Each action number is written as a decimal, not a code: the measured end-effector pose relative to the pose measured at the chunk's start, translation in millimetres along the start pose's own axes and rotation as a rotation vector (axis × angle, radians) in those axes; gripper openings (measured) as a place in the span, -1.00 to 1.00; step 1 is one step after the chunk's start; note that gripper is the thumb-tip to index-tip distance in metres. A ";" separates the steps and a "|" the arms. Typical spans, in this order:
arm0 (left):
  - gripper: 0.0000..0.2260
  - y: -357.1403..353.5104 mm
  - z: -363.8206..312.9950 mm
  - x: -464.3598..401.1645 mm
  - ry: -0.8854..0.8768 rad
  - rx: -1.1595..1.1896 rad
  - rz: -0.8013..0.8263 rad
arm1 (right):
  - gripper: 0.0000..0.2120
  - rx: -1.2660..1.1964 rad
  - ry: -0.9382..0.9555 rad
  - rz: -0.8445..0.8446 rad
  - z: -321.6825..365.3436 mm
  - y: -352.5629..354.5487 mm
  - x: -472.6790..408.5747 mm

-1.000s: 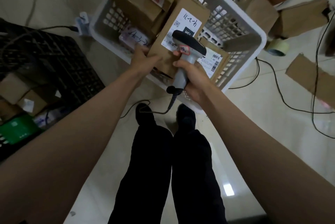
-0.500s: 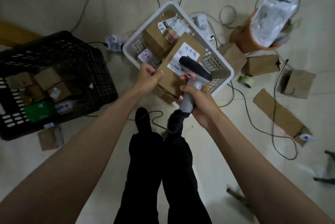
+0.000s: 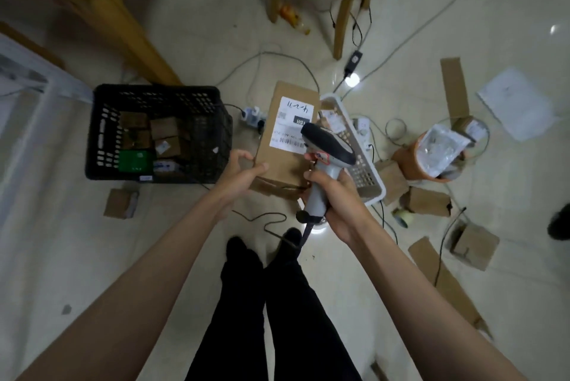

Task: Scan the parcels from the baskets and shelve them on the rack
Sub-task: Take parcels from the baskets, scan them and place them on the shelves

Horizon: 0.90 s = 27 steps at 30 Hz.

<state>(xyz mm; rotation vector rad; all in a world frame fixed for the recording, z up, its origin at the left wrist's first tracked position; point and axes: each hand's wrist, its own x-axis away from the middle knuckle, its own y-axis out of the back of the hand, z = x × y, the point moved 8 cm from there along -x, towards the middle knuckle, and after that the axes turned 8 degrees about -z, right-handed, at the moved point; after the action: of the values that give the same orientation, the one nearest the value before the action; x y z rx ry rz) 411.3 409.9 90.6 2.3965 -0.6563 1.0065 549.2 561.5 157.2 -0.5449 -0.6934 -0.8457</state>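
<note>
Head view, looking steeply down: the left hand (image 3: 239,175) grips the near left corner of a brown cardboard parcel (image 3: 285,137), thumb on top and fingers curled under, where they are hidden. The parcel sits mid-frame, raised and tilted, its white label (image 3: 291,123) facing up with handwriting and a barcode; the printed text is too blurred to read. The right hand (image 3: 336,201) is wrapped around the grey handle of a barcode scanner (image 3: 327,161), whose dark head overlaps the label's lower right corner and covers the end of the barcode. Whether the scanner head touches the label cannot be told.

Behind the parcel and scanner, a white basket (image 3: 365,164) is mostly hidden; only its right wall and a glimpse of parcels inside show. A black crate (image 3: 157,133) at centre left holds several small boxes and a green item, their details hard to make out. At far left a pale frame (image 3: 34,109) is cut off by the picture's edge. Wooden furniture legs (image 3: 135,38) stand in the upper part.

Cables (image 3: 385,137) run across the floor around the basket, and cardboard scraps (image 3: 441,282), small boxes and an orange bucket (image 3: 413,164) crowd the right side. Bare floor lies at lower left and lower right, beside the person's dark-trousered legs (image 3: 265,303).
</note>
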 end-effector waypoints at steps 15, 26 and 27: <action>-0.32 215.2 59.5 197.0 -0.148 0.319 -0.299 | -0.68 0.412 0.137 0.390 -23.8 -167.7 163.7; -0.18 346.6 150.4 400.5 -0.330 0.481 -0.682 | -0.83 0.625 0.280 0.817 -89.3 -290.6 352.7; -0.17 353.6 156.7 419.5 -0.345 0.492 -0.713 | -0.81 0.639 0.290 0.847 -93.9 -295.8 370.1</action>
<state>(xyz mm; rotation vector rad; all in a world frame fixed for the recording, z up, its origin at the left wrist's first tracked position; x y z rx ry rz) 548.0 -60.2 383.6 2.9079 0.4033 0.4769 513.5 154.9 415.6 -0.0922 -0.3673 0.1100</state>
